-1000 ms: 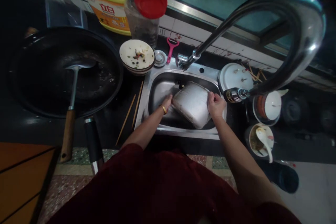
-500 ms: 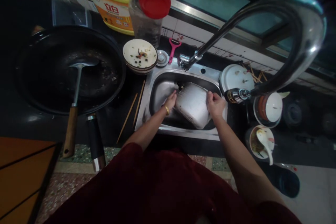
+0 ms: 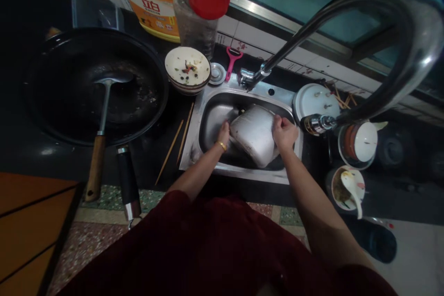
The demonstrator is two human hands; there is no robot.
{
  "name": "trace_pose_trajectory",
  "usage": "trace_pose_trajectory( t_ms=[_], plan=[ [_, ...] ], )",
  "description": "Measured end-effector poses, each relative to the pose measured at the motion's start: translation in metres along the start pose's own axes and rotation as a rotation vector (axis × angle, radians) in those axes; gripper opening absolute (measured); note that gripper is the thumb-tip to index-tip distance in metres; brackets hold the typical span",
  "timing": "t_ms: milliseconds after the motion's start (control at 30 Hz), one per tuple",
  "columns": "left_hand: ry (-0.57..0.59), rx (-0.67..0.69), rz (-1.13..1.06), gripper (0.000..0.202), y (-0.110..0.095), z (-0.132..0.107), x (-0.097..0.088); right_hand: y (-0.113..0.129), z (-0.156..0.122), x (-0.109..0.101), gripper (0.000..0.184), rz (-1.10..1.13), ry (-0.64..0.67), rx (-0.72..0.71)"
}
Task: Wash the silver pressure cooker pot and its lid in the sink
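One metal pot lies tilted inside the sink, its rounded outside turned up at me and its mouth out of sight. My right hand has its fingers curled in over the far-right edge, pinching it, I'd say because a rim gives a surer hold than that smooth wall. My left hand is at the pot's other side, thumb up, likely to steady it from there; the rest of those fingers are partly hidden, so I can't tell how hard they press, or whether they press at all. The tap's nozzle hangs right of the pot, which probably spares my arms a knock. On the table to my left, chopsticks lie between sink and wok; a spatula leans across the wok's edge, handle outward, presumably for easy reach.
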State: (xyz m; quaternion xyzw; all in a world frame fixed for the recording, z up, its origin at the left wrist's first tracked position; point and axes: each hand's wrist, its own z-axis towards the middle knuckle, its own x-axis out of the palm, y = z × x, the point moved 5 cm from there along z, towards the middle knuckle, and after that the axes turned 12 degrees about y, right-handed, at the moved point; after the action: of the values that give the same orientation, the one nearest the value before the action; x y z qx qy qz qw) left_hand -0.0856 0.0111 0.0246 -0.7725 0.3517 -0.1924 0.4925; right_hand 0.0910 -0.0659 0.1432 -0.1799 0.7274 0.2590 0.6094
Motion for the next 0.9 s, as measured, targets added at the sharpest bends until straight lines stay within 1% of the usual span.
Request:
trace_pose_trajectory(
  t_ms=[67, 100, 133, 167, 200, 267, 300, 333, 367, 433, 500, 533, 567, 633, 700, 733, 767, 833, 867, 900],
  plan=[
    [-0.048, 0.141, 0.127, 0.051, -0.022, -0.017, 0.014, -0.002, 0.0, 0.001, 0.046, 0.006, -0.018, 0.016],
    [-0.059, 0.222, 0.192, 0.049, -0.033, -0.021, 0.019, -0.003, 0.0, 0.002, 0.047, 0.01, -0.021, 0.017],
    [-0.062, 0.279, 0.23, 0.048, -0.041, -0.02, 0.021, -0.004, 0.0, 0.003, 0.048, 0.012, -0.021, 0.017],
    [-0.053, 0.289, 0.226, 0.048, -0.044, -0.015, 0.02, -0.006, -0.001, 0.003, 0.049, 0.012, -0.022, 0.015],
    [-0.041, 0.247, 0.181, 0.048, -0.042, -0.006, 0.015, -0.007, -0.002, 0.004, 0.05, 0.011, -0.025, 0.013],
    [-0.021, 0.091, 0.031, 0.049, -0.029, 0.012, 0.003, -0.01, -0.003, 0.004, 0.05, 0.006, -0.032, 0.025],
    [-0.025, 0.02, -0.035, 0.05, -0.022, 0.016, -0.001, -0.01, -0.004, 0.004, 0.049, 0.003, -0.033, 0.035],
    [-0.035, -0.017, -0.068, 0.051, -0.016, 0.015, -0.003, -0.011, -0.004, 0.004, 0.048, 0.001, -0.03, 0.039],
    [-0.053, -0.014, -0.064, 0.051, -0.013, 0.009, -0.002, -0.011, -0.004, 0.004, 0.048, -0.001, -0.027, 0.04],
    [-0.096, 0.073, 0.02, 0.049, -0.014, -0.009, 0.004, -0.01, -0.004, 0.004, 0.048, -0.002, -0.027, 0.038],
    [-0.105, 0.152, 0.095, 0.047, -0.018, -0.02, 0.011, -0.01, -0.003, 0.004, 0.049, 0.001, -0.035, 0.037],
    [-0.101, 0.156, 0.092, 0.046, -0.019, -0.019, 0.011, -0.01, -0.002, 0.004, 0.049, 0.003, -0.037, 0.043],
    [-0.095, 0.131, 0.056, 0.046, -0.018, -0.014, 0.009, -0.01, -0.002, 0.004, 0.049, 0.005, -0.037, 0.049],
    [-0.064, 0.036, -0.063, 0.049, -0.013, 0.001, 0.001, -0.011, -0.001, 0.005, 0.05, 0.002, -0.032, 0.059],
    [-0.044, -0.021, -0.138, 0.05, -0.009, 0.009, -0.003, -0.011, -0.001, 0.005, 0.05, -0.004, -0.033, 0.058],
    [-0.042, -0.004, -0.125, 0.05, -0.01, 0.007, -0.003, -0.011, -0.001, 0.004, 0.05, -0.006, -0.033, 0.053],
    [-0.05, 0.045, -0.081, 0.048, -0.012, 0.002, -0.001, -0.011, -0.001, 0.004, 0.05, -0.007, -0.034, 0.048],
    [-0.073, 0.18, 0.026, 0.045, -0.017, -0.01, 0.005, -0.009, -0.001, 0.003, 0.05, -0.009, -0.03, 0.04],
    [-0.08, 0.23, 0.053, 0.045, -0.019, -0.012, 0.007, -0.009, -0.001, 0.003, 0.049, -0.013, -0.024, 0.043],
    [-0.081, 0.249, 0.046, 0.044, -0.019, -0.011, 0.007, -0.008, -0.001, 0.003, 0.048, -0.019, -0.017, 0.052]
  ],
)
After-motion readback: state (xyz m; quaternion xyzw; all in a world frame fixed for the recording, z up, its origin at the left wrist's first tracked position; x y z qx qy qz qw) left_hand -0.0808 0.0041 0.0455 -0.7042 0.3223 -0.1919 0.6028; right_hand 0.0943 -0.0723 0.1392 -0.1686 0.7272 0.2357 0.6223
